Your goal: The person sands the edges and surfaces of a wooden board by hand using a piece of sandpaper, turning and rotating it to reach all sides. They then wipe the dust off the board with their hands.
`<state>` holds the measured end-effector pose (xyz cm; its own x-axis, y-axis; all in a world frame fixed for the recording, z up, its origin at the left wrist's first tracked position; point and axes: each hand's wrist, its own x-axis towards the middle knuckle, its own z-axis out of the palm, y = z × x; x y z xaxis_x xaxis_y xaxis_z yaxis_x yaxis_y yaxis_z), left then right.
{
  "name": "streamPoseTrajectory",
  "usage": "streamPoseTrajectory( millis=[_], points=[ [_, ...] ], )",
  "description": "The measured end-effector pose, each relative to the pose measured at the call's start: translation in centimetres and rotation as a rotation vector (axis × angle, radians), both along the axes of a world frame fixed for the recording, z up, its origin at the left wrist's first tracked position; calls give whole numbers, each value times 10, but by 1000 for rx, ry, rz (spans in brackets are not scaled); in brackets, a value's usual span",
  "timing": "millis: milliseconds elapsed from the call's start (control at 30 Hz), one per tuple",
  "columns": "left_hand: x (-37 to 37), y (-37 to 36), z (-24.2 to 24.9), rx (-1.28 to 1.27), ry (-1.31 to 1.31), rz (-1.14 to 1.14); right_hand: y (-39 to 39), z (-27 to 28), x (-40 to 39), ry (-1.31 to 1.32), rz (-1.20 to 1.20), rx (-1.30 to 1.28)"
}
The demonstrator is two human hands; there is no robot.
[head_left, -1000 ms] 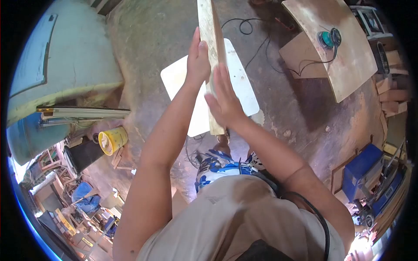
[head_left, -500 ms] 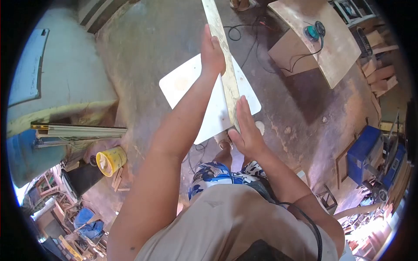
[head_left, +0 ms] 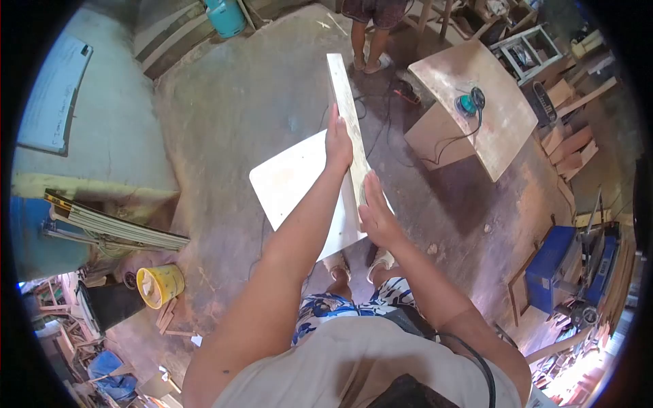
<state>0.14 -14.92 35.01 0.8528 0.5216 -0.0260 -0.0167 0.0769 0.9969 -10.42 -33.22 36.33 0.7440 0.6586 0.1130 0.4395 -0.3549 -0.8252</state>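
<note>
A long pale wooden board [head_left: 349,115] stands above a white panel [head_left: 289,183], its far end pointing away from me. Against the board's left side, about midway along, my left hand [head_left: 339,141] is pressed, fingers stretched out and pointing forward. My right hand [head_left: 378,212] lies against the right side near the closer end, its fingers extended and the thumb apart. The board sits between the two palms. The white panel's right part is partly hidden behind the board and my hands.
A brown table [head_left: 507,102] at the right holds a teal sander [head_left: 469,103] with a black cable. A person [head_left: 371,34] stands beyond. Yellow bucket [head_left: 160,284] and stacked metal strips [head_left: 122,221] are at the left; a blue box [head_left: 549,258] is at the right.
The view has tilted forward, showing the board's far end and more of the other person. The board and my hands appear lower in the view, and my hands are still against its sides.
</note>
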Motion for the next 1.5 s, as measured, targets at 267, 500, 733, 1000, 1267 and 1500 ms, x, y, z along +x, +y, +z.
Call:
streamPoseTrajectory(
  millis=[267,500,733,1000,1267,1500],
  points=[
    [-8,4,14,-91,66,30,125,-34,198,-83,-33,130],
    [-19,24,16,145,160,23,219,1,307,3,-42,46],
    [-20,17,23,221,247,21,157,-8,215,84,-28,123],
    [-14,6,27,238,202,4,191,6,287,76,-84,96],
    [-11,7,21,42,90,-19,47,-2,74,83,71,265],
    [-3,4,9,485,17,-29,-38,4,-63,58,-46,169]
  ],
)
